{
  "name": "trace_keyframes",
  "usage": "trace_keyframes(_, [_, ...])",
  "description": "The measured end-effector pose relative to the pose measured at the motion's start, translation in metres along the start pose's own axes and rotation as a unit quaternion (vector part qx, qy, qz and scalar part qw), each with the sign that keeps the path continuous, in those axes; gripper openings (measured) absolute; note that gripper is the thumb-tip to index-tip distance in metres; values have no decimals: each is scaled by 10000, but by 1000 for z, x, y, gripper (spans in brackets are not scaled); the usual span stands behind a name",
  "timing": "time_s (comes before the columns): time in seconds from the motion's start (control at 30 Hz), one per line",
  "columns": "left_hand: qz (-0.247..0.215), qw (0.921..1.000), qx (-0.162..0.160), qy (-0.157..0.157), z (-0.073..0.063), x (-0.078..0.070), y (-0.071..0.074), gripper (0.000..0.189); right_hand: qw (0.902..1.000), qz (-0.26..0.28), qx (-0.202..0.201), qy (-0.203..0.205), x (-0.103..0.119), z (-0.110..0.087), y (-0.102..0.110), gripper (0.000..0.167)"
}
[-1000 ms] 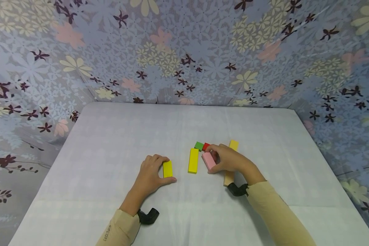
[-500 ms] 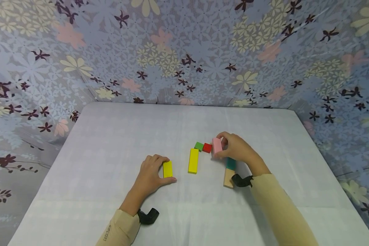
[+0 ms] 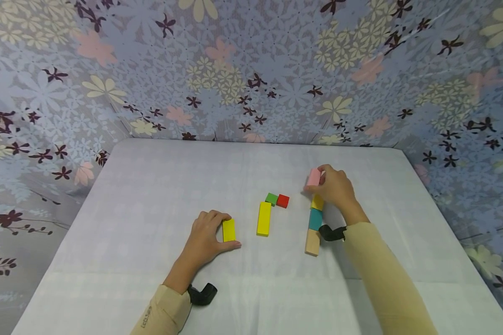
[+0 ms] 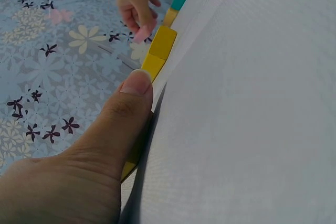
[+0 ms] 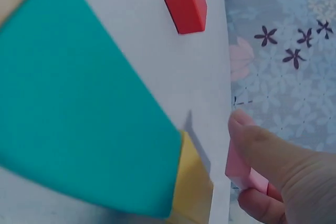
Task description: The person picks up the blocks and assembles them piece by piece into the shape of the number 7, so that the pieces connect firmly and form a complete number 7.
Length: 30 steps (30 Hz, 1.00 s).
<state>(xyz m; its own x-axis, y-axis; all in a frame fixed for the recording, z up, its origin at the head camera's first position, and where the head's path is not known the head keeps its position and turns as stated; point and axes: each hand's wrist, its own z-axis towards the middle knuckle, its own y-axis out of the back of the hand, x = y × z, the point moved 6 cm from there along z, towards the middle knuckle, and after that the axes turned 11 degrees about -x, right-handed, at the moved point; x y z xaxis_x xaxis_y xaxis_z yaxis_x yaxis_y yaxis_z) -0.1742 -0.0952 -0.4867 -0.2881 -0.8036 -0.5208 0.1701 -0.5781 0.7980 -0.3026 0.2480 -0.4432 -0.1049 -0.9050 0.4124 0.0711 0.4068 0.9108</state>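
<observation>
Pinching the pink rectangular wooden-looking block (image 3: 314, 177) in the right hand (image 3: 337, 190), just beyond the golden-yellow rectangular wooden-looking block (image 3: 317, 203); judging placement in line as the current step, the next move as calling for square alignment and release; gripping the short bright-yellow rectangular wooden-looking block (image 3: 228, 230) on the table (image 3: 251, 288) with the left hand (image 3: 205, 235); noting an apparent pink-to-golden-yellow gap in the right wrist view, covered by the right hand in the head view.

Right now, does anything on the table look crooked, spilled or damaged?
I see nothing spilled or damaged. The small green block and red block look slightly crooked: they sit turned relative to the long yellow block, whereas the tan block, teal block and golden block form a nearly straight row.
</observation>
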Motion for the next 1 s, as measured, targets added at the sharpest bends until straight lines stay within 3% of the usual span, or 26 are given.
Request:
trace_keyframes(0.17, [-38,10000,-8,-15,0,0,0,71,9997,42,-128,-185,-7,2,1,81])
trace_keyframes(1.0, [-46,10000,11,-39,0,1,1,71,10000,26,-3,17,0,1,-9,80])
